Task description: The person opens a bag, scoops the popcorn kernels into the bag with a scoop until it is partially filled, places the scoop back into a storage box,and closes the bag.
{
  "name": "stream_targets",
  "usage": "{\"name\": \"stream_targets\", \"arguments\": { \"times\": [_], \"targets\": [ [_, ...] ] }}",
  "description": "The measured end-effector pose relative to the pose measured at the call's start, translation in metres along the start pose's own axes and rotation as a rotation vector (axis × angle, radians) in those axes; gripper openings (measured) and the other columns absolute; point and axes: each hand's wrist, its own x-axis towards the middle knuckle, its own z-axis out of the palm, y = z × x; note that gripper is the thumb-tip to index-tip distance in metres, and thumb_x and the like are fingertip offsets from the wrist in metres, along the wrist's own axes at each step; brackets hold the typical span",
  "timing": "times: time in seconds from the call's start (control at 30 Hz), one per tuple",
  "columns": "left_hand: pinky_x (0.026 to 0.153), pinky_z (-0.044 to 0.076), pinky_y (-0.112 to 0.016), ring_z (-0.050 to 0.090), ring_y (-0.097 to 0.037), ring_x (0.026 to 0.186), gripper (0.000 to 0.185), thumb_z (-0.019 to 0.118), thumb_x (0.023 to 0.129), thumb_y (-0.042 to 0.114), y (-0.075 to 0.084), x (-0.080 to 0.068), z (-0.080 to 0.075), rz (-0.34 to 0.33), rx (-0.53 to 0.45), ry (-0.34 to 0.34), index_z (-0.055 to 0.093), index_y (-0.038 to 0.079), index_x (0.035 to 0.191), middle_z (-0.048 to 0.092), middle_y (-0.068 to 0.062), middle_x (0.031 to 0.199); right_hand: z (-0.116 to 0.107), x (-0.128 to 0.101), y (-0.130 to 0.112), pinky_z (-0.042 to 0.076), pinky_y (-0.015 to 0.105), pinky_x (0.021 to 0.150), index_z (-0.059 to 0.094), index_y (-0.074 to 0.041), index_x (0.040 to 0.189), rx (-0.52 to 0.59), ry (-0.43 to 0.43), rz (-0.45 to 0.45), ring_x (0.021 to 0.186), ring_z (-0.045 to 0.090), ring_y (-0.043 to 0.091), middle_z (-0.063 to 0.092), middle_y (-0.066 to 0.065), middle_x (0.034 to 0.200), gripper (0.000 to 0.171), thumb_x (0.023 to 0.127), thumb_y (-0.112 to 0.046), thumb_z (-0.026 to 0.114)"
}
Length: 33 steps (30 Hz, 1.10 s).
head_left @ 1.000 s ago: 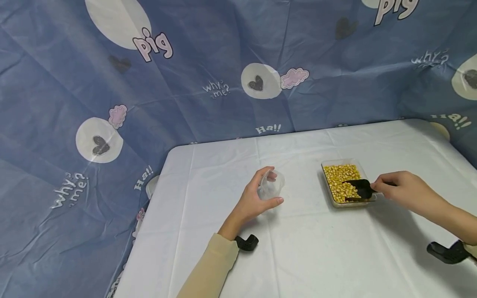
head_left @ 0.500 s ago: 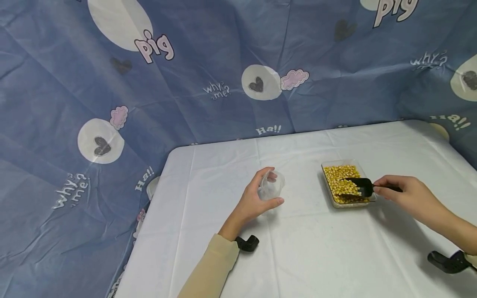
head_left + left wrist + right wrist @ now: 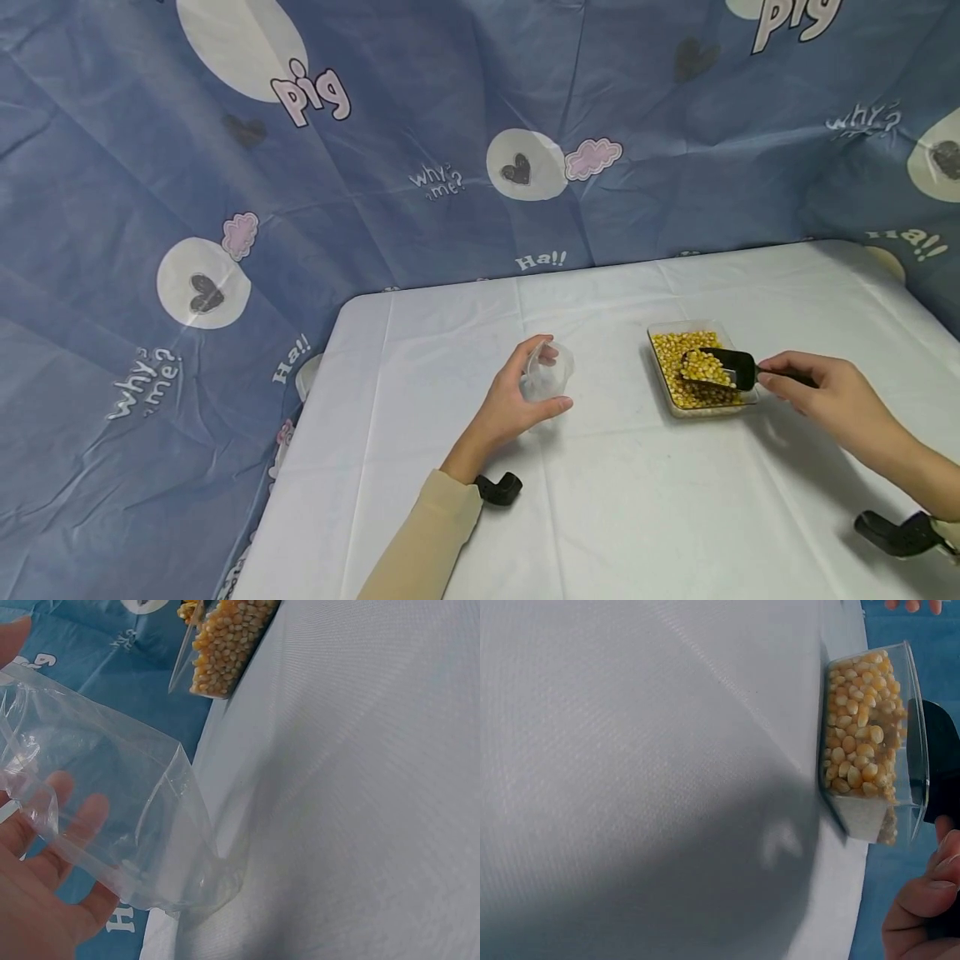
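Note:
My left hand (image 3: 513, 408) holds a clear plastic bag (image 3: 135, 787) upright, fingers and thumb curved around its sides. The bag's top gapes, and no kernels show inside. In the head view, my right hand (image 3: 832, 392) grips the handle of a black scoop (image 3: 742, 369). Yellow corn kernels (image 3: 703, 367) lie heaped in the scoop's front. The scoop is over a clear rectangular container (image 3: 708, 412) of corn at the right. In the right wrist view, the scoop's dark side shows behind the container wall, and corn (image 3: 855, 735) fills most of the box.
A white cloth (image 3: 622, 500) covers the table. Behind it hangs a blue printed curtain (image 3: 420, 100), which also runs down the left side. Black wrist-camera mounts (image 3: 500, 489) stick out from both forearms, low over the cloth.
The scoop has risen out of the corn and levelled, carrying a heap of kernels. My right hand has shifted slightly right with it. The left hand and bag stay in place.

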Motion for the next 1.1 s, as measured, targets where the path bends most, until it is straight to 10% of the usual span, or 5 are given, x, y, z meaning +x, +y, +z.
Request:
{"name": "stream_targets", "arguments": {
  "times": [0.7, 1.1],
  "targets": [
    [0.107, 0.036, -0.05, 0.048, -0.013, 0.128, 0.083, 0.083, 0.084, 0.033, 0.0, 0.0, 0.001, -0.008, -0.003, -0.008, 0.035, 0.04, 0.151, 0.054, 0.0, 0.139, -0.008, -0.002, -0.006, 0.051, 0.02, 0.066, 0.063, -0.007, 0.127, 0.069, 0.039, 0.011, 0.089, 0.059, 0.003, 0.063, -0.017, 0.109, 0.037, 0.102, -0.033, 0.062],
    [0.108, 0.037, -0.05, 0.047, -0.014, 0.13, 0.084, 0.084, 0.084, 0.032, 0.001, 0.0, 0.001, 0.002, -0.017, -0.015, 0.034, 0.039, 0.152, 0.053, -0.006, 0.141, -0.006, -0.001, -0.023, 0.038, 0.033, 0.057, 0.066, -0.011, 0.119, 0.116, 0.092, 0.027, 0.068, 0.045, 0.017, 0.054, 0.008, 0.081, 0.035, 0.1, -0.04, 0.063]
  ]
}}
